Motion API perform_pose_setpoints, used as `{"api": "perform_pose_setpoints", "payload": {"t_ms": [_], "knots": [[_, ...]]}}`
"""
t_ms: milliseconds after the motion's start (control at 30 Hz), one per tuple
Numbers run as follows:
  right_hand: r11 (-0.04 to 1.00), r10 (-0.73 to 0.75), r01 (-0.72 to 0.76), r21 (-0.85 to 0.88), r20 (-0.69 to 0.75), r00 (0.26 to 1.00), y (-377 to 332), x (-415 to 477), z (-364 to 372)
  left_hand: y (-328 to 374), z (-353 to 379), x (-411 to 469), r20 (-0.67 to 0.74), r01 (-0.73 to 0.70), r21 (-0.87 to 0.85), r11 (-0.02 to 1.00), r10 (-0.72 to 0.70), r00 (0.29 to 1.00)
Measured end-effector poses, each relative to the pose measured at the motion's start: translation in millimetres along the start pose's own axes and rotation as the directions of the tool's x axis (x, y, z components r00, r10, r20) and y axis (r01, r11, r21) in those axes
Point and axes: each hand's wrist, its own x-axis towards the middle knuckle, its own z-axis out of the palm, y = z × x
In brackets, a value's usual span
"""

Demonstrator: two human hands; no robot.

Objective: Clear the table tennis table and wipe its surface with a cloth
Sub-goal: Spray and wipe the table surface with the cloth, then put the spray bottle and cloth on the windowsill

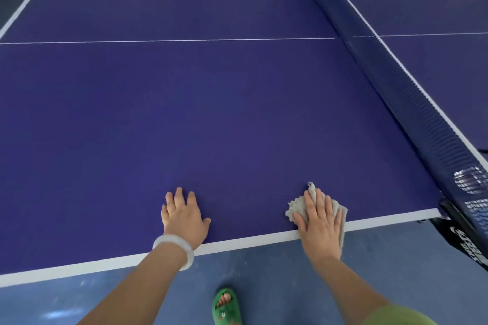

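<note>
1. Cloth (295, 208): a pale grey rag lying at the near edge of the table (237, 113), right of centre and near the net's near end. Most of it is hidden beneath my right hand (320, 221). Only its crumpled left and far fringes and a strip on the right show. That strip hangs down past the table's white near border.
2. Right hand: palm down on the cloth, with the fingers (310, 203) straight and close together. They press the cloth to the table without curling round it.
3. Left hand (184, 216): flat on the bare table, left of the cloth and apart from it. Its fingers are spread wide and hold nothing. A white bracelet (173, 248) sits on the wrist.
4. Table: purple-blue top with a white border and a thin white centre line (158, 40). The frame cuts it off at the left and right.
5. Net (396, 87): dark blue with a white top band, running from far centre to near right. The half beyond it shows only in part. I cannot identify the shiny patch in the mesh at its near end.
6. Net clamp (454, 221): black, at the table's near right edge. Its white lettering is cut off by the frame and unreadable.
7. Floor (264, 266): blue. A green slipper (227, 306) shows between my forearms, and a green sleeve (396, 316) is cut off at the lower right.
</note>
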Motion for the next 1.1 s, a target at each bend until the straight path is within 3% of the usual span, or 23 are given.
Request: {"api": "perform_pose_setpoints", "payload": {"t_ms": [200,333,433,533,600,733,1100], "knots": [[0.953,0.258,-0.245,0.177,-0.055,0.965,32.3,-2.8,-22.3,90.0,17.2,-16.6,0.064,-0.244,-0.002,0.970,0.243,0.968],[0.818,0.470,-0.421,0.393,-0.034,0.882,44.3,-6.8,-23.4,134.3,31.7,-29.6,0.118,-0.319,0.074,0.945,0.309,0.944],[0.640,0.588,-0.454,0.621,-0.014,0.809,48.4,-3.8,-28.1,158.2,38.0,-33.7,0.132,-0.367,0.114,0.923,0.352,0.927],[0.338,0.749,-0.556,0.759,0.141,0.647,55.0,5.8,-33.7,174.6,42.1,-32.7,0.149,-0.357,0.155,0.921,0.336,0.930],[0.215,0.761,-0.576,0.788,0.235,0.605,59.6,10.5,-36.2,181.0,44.8,-31.5,0.156,-0.342,0.180,0.922,0.316,0.936],[0.242,0.736,-0.647,0.723,0.298,0.608,69.5,12.3,-45.7,182.8,47.0,-31.2,0.162,-0.335,0.221,0.916,0.304,0.939],[0.533,0.577,-0.548,0.645,0.197,0.793,122.2,-28.2,-71.7,188.7,38.4,-43.2,0.213,-0.403,0.283,0.870,0.353,0.911]]}}
